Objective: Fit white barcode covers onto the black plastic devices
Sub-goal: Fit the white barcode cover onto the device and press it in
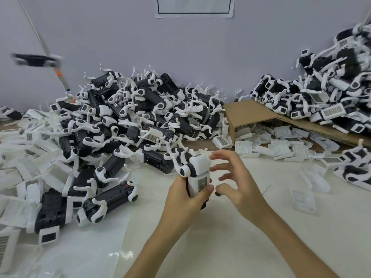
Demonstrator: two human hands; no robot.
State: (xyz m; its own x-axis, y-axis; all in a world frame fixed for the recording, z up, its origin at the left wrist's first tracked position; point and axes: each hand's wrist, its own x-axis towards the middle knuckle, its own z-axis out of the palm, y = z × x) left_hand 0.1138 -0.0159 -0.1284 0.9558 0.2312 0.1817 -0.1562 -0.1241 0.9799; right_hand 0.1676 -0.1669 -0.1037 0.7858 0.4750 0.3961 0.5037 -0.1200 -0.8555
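My left hand (181,199) grips a black plastic device (191,169) upright above the white table, and a white barcode cover (198,182) sits on its lower body with the barcode facing me. My right hand (234,185) hovers just right of the device with fingers spread and slightly bent, holding nothing. A big heap of black devices (128,121) with white clips lies to the left. Loose white covers (277,141) are spread at the right.
A brown cardboard sheet (259,113) lies tented over the loose covers at the back right. A second pile of covered devices (331,93) rises at the far right. Clear plastic sheeting (80,247) lies at the front left. A blurred dark object (34,60) is in mid-air at the upper left.
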